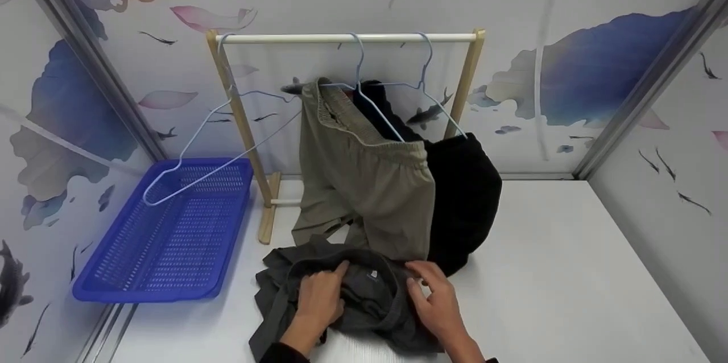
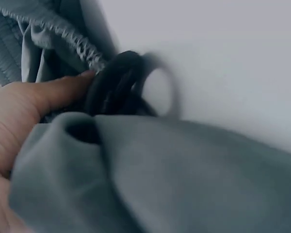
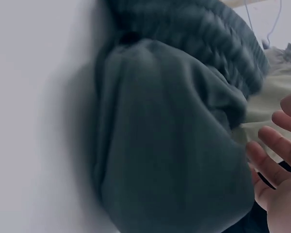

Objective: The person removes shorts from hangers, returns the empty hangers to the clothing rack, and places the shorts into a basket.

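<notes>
A bunched pair of dark grey pants point(image 1: 364, 295) lies on the white table, with its waistband opening and a small white label facing up. My left hand point(image 1: 319, 297) grips the waistband at its left side. In the left wrist view, the thumb of that hand point(image 2: 19, 111) lies along the cloth beside a black drawcord loop point(image 2: 114, 82). My right hand point(image 1: 437, 300) is at the right edge of the pants, fingers spread and loosely bent. The right wrist view shows its fingers point(image 3: 271, 148) beside the gathered waistband point(image 3: 194, 34), holding nothing.
Behind the hands stands a wooden rack point(image 1: 242, 107) with a white bar. Khaki pants point(image 1: 375, 186) and black pants point(image 1: 466, 198) hang there on blue hangers. A bare hanger point(image 1: 193, 144) hangs at the left, over a blue basket point(image 1: 222, 272). Printed walls enclose the table.
</notes>
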A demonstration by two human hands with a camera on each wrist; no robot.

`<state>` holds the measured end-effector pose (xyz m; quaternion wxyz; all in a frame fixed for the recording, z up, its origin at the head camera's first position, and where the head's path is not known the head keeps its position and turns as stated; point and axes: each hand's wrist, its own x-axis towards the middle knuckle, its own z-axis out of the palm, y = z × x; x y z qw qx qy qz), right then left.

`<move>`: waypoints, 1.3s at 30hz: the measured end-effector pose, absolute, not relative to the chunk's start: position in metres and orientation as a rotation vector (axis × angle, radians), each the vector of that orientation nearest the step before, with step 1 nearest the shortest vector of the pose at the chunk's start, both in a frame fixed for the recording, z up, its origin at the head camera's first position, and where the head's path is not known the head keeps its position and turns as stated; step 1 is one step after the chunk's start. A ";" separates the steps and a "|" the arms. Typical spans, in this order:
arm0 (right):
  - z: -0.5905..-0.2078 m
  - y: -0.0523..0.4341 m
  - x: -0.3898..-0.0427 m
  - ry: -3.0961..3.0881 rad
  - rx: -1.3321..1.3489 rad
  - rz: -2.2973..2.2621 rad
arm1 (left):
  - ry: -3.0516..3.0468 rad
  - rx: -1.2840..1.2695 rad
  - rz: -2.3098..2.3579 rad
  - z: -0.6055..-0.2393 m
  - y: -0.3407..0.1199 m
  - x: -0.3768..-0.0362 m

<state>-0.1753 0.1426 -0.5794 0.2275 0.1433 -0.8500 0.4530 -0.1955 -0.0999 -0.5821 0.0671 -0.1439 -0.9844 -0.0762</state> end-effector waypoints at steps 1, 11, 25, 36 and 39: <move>-0.580 0.141 -0.175 -2.343 0.403 1.248 | -2.956 -0.429 -0.234 -0.582 -0.101 -0.195; -0.583 0.130 -0.176 -2.353 0.433 1.259 | -2.917 -0.417 -0.217 -0.588 -0.105 -0.196; -0.583 0.130 -0.174 -2.377 0.427 1.278 | -2.803 -0.349 -0.486 -0.577 -0.124 -0.190; -0.584 0.127 -0.176 -2.417 0.411 1.321 | -2.664 -0.324 -0.689 -0.545 -0.144 -0.179; -0.585 0.126 -0.177 -2.426 0.408 1.323 | -2.656 -0.323 -0.722 -0.536 -0.149 -0.176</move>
